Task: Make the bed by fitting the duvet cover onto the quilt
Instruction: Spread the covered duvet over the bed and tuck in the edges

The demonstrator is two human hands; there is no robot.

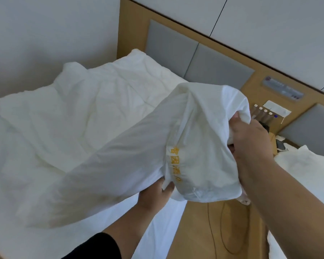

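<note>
Both hands, the left [153, 195] low and the right [251, 139] high, grip the bunched cover [200, 139] above the quilt [79, 113] on the bed; better to find the cover's corners before spreading it.

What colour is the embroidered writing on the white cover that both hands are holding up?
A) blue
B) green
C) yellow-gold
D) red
C: the writing stitched along a seam of the duvet cover is yellow-gold; it runs between the grip of the left hand at the lower edge and that of the right hand at the upper right.
</note>
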